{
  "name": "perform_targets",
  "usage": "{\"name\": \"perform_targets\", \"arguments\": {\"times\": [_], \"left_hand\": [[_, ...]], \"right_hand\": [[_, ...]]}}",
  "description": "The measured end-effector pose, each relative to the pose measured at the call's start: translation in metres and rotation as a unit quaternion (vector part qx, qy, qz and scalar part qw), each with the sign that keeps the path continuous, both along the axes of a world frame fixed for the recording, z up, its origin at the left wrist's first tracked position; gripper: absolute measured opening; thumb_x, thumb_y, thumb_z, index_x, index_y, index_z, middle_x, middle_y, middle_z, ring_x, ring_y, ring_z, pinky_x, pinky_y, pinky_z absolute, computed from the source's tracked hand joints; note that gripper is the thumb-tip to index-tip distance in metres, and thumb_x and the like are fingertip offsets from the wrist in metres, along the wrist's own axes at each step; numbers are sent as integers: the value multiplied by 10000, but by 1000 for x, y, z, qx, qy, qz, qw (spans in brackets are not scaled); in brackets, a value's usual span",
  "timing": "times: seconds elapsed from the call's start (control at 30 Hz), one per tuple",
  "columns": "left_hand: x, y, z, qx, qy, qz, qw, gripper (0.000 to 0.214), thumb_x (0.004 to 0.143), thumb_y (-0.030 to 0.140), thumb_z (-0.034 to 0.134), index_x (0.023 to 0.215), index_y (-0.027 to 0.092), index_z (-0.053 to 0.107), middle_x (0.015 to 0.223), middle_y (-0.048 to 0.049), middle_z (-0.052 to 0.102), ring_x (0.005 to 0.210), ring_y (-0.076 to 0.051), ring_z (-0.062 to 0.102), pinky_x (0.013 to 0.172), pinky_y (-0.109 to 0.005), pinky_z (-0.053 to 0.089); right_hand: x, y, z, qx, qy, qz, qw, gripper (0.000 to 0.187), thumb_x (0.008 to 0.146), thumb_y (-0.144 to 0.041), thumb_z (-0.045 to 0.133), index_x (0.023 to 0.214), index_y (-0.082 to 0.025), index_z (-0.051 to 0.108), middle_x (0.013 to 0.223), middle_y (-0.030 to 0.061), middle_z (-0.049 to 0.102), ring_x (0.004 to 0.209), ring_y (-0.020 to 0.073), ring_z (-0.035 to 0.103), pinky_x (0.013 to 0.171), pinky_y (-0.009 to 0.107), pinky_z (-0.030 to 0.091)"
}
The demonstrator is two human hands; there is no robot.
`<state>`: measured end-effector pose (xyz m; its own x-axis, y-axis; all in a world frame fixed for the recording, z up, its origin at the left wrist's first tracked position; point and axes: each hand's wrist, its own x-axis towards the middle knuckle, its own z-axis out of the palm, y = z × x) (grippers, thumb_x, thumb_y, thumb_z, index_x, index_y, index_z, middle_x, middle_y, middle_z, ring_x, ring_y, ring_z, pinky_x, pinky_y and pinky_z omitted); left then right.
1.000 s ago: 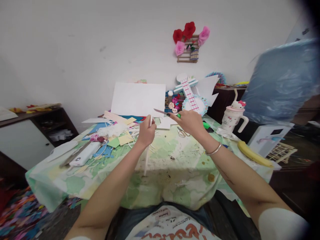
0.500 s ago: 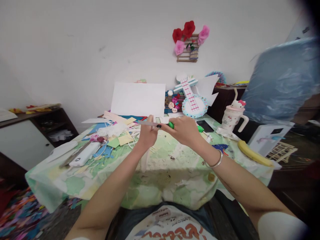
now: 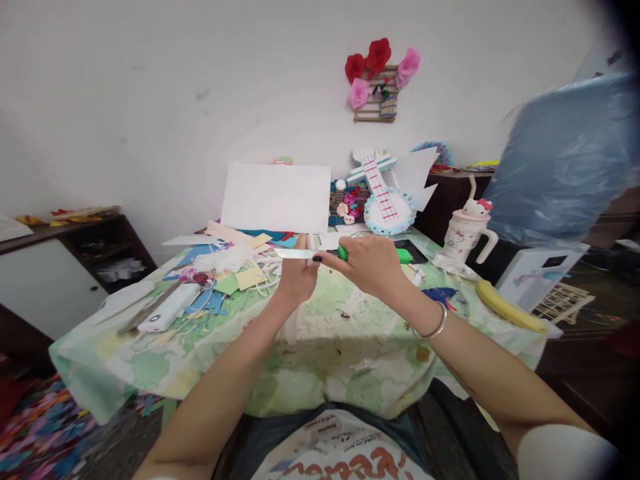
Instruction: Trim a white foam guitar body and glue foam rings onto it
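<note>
My right hand (image 3: 373, 263) grips a knife by its green handle (image 3: 405, 256), thumb stretched along the back of the blade. The pale, slant-tipped blade (image 3: 295, 254) points left and passes in front of my left hand (image 3: 297, 279). That hand is closed, its fingers mostly hidden behind the blade. A pale strip (image 3: 291, 325) shows below it, and white material (image 3: 315, 241) shows just beyond its fingers; it seems to hold this strip, though the grip itself is covered. Both hands are close together above the table's middle.
Paper scraps (image 3: 250, 277) and a white power bank (image 3: 170, 308) lie left on the patterned tablecloth (image 3: 325, 387). A white board (image 3: 277, 198) and a decorated toy banjo (image 3: 387, 210) lean at the back. Right are a phone (image 3: 415, 249), a tumbler (image 3: 463, 237) and a banana (image 3: 510, 308).
The knife blade has turned slightly, showing its flat side more brightly, and has dropped a little. More of the green handle shows behind my right hand. My left hand stays nearly in place.
</note>
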<state>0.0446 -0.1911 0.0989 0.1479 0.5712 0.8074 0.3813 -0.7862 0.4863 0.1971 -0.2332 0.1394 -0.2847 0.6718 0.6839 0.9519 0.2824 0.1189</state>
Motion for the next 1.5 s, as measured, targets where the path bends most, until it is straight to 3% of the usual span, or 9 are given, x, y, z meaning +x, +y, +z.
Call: {"name": "perform_targets", "arguments": {"times": [0.37,0.67,0.9,0.97,1.03,1.13,1.27,1.37,1.5], "left_hand": [[-2,-10,8,8,51,68,996,164,599,96,421,687,215,351,568,28,381,520,-147,356,555,-282,241],[-3,-12,3,1,21,57,998,132,620,103,419,660,210,352,552,40,361,501,-129,330,527,-281,238],[-13,-10,9,-62,-54,-4,997,113,618,114,433,667,201,379,593,41,374,543,-114,346,552,-271,290],[-17,-1,13,-121,-112,-80,983,86,610,140,450,671,193,420,577,40,400,524,-110,376,543,-266,325],[-22,9,17,-188,-162,-172,953,77,640,189,476,712,174,499,582,20,473,540,-125,458,586,-289,404],[-30,24,24,-280,-209,-262,900,229,674,244,540,850,119,615,707,-53,614,707,-195,600,751,-374,483],[-38,39,33,-334,-250,-333,845,342,683,210,581,999,90,635,917,-111,664,928,-259,615,849,-435,489],[-44,47,37,-348,-243,-320,847,348,682,199,620,1011,85,636,967,-129,665,937,-268,620,821,-427,511],[-48,59,33,-324,-241,-214,890,341,635,251,717,924,77,666,803,-105,681,758,-214,646,683,-332,540]], "right_hand": [[15,9,-3,-24,17,-39,999,787,802,-746,109,631,-151,595,531,67,553,506,125,433,515,263,128],[18,14,-7,-25,30,-43,998,791,806,-740,117,645,-145,612,546,79,566,525,142,465,508,263,147],[45,53,-23,-107,114,-96,983,743,790,-741,226,631,-130,618,659,144,624,623,201,558,526,270,255],[52,68,-32,-154,192,-92,965,693,748,-749,338,607,-126,609,721,180,636,704,233,580,566,283,304],[56,80,-41,-221,321,-52,919,623,662,-736,499,576,-126,593,722,190,634,738,240,581,585,284,335],[50,90,-53,-277,396,16,875,560,640,-684,567,562,-130,586,570,108,589,552,165,532,509,260,331],[29,85,-68,-316,471,134,813,453,625,-570,639,772,-142,641,519,-16,524,381,60,335,400,224,260],[16,73,-77,-320,524,192,766,423,543,-481,719,781,-141,640,494,-50,475,392,48,302,387,213,242],[10,60,-85,-312,580,218,720,340,510,-418,732,640,-131,605,475,-42,468,390,48,309,381,219,238]]}}
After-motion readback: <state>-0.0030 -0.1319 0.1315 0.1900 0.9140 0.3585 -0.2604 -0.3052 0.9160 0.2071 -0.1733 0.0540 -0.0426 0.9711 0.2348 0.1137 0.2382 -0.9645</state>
